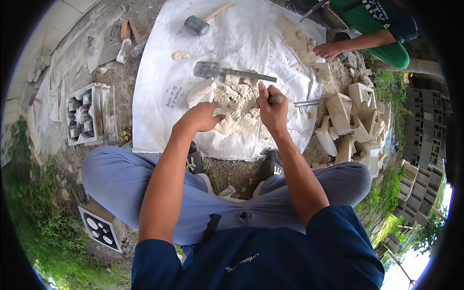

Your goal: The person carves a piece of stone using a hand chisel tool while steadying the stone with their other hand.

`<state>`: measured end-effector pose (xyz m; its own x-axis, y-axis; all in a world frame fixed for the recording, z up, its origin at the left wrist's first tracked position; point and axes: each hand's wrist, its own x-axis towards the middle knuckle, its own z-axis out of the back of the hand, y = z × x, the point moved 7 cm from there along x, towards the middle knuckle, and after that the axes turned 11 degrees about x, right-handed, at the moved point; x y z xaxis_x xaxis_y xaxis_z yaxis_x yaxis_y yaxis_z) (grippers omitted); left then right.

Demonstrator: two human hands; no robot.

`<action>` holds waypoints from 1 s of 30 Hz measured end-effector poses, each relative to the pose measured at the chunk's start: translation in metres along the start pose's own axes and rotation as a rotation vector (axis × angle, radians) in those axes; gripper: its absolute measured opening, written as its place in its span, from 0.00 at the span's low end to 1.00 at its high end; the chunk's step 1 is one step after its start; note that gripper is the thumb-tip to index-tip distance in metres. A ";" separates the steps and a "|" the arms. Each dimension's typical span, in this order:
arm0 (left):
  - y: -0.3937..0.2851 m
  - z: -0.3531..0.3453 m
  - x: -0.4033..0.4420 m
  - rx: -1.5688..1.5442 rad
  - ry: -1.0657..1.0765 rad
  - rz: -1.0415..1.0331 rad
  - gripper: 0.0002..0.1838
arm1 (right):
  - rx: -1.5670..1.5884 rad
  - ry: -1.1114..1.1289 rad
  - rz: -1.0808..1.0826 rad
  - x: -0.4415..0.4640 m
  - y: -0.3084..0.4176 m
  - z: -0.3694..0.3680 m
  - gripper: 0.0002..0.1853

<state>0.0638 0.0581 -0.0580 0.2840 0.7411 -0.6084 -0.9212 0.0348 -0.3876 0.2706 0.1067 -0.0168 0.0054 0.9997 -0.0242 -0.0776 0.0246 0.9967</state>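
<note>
I have one right hand wrapped around one dark-brown, round-ended handle at the right edge of one heap of pale, crumbled, stone-like material; I cannot see the tool's remainder. One left hand, half open, thumb and fingers parted, lies at the heap's left edge; I cannot tell whether it holds a fragment. Beneath the heap: one white woven sheet. Beyond it: one black-headed, wooden-handled mallet. Beyond, rightward: one co-worker's hand.
</note>
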 end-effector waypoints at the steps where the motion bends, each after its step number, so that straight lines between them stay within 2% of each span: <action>1: 0.002 0.002 -0.002 -0.001 0.007 0.026 0.32 | 0.008 -0.013 -0.010 -0.001 0.015 0.000 0.25; 3: 0.004 0.002 -0.006 -0.032 -0.002 0.035 0.31 | 0.121 -0.009 -0.010 -0.004 0.024 -0.001 0.25; 6: 0.007 -0.002 -0.006 -0.046 -0.004 0.014 0.30 | -0.051 0.091 -0.016 -0.008 -0.028 -0.008 0.25; 8: 0.005 -0.003 0.002 -0.016 0.016 -0.019 0.31 | -0.090 0.072 0.001 -0.003 -0.031 -0.004 0.24; 12: 0.003 0.008 -0.007 -0.037 0.036 0.027 0.31 | -0.057 0.059 0.041 -0.003 0.010 -0.008 0.24; 15: 0.008 0.001 -0.006 -0.046 0.031 0.036 0.31 | -0.155 0.151 0.022 -0.009 -0.029 -0.020 0.24; 17: 0.011 -0.002 0.000 -0.029 0.030 0.043 0.31 | -0.072 0.119 -0.024 -0.006 -0.038 -0.014 0.25; 19: 0.009 -0.001 -0.002 -0.030 0.020 0.031 0.31 | 0.063 0.065 -0.072 0.006 -0.017 -0.013 0.25; 23: 0.011 0.002 -0.007 -0.044 0.014 0.033 0.31 | 0.135 0.043 0.037 0.000 0.012 -0.010 0.26; 26: 0.011 0.001 -0.005 -0.063 0.004 0.025 0.31 | -0.029 0.160 -0.002 -0.016 -0.040 -0.013 0.23; 27: 0.011 -0.001 -0.002 -0.048 0.017 0.031 0.31 | -0.129 0.232 0.080 -0.020 -0.048 -0.017 0.22; 29: 0.009 -0.001 0.000 -0.026 0.036 0.032 0.30 | -0.217 0.263 0.131 -0.019 0.006 -0.036 0.22; 30: 0.007 0.001 0.000 -0.023 0.009 0.030 0.30 | -0.131 0.238 0.039 -0.016 0.004 -0.034 0.24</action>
<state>0.0572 0.0588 -0.0600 0.2586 0.7354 -0.6263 -0.9231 -0.0028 -0.3845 0.2362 0.0912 -0.0148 -0.2338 0.9721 -0.0192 -0.2016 -0.0291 0.9790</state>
